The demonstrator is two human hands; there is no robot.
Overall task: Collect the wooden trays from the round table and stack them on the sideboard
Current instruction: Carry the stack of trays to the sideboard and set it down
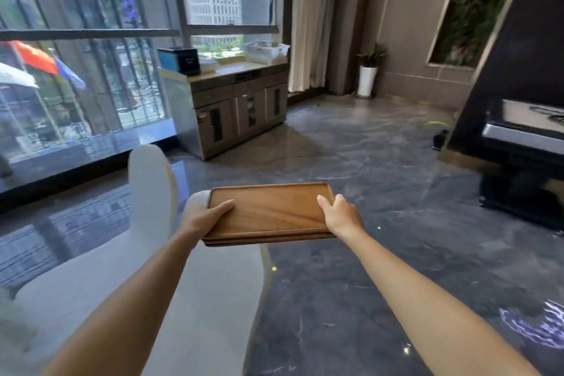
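Note:
I hold a stack of flat brown wooden trays (271,210) level in front of me, above the floor. My left hand (204,215) grips the stack's left short edge with the thumb on top. My right hand (340,214) grips the right short edge the same way. At least two tray edges show along the near side. The sideboard (238,101) stands ahead by the window, a low grey-brown cabinet with three doors and a light top. The round table is out of view.
A white upholstered chair (152,192) sits just left of and below the trays. On the sideboard top are a dark box (183,60) and white folded cloths (267,52). A potted plant (367,76) stands in the far corner. A dark cabinet (518,146) is at right. Glossy dark floor lies between.

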